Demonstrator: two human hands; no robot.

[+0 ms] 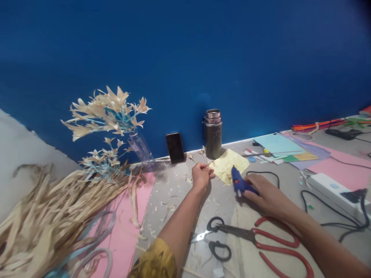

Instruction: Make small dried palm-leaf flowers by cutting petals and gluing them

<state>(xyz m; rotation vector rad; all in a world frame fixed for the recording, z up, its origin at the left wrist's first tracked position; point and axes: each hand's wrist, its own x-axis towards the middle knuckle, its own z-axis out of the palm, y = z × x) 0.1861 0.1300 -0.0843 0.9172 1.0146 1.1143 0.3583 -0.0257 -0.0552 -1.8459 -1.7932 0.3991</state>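
My right hand [259, 193] grips a blue hot glue gun [238, 181], its nozzle over a pale yellow sheet of paper [228, 164]. At the left edge of that paper my left hand [202, 175] is closed, thumb and fingers pinched together. What it pinches, if anything, is too small to make out. Nearer to me lie black-handled scissors [215, 233] and large red-handled shears [261, 236], the shears' tip touching the scissors' handle. Pale flowers on blue stems [110, 112] stand tilted in a clear bottle [142, 148].
A phone [175, 148] and a dark flask [213, 135] stand against the blue wall. Dried husks [58, 204] lie on pink paper [139, 216] at left. A white power strip [333, 189] with black cables, coloured sheets [281, 144] and pipe cleaners [315, 125] lie right.
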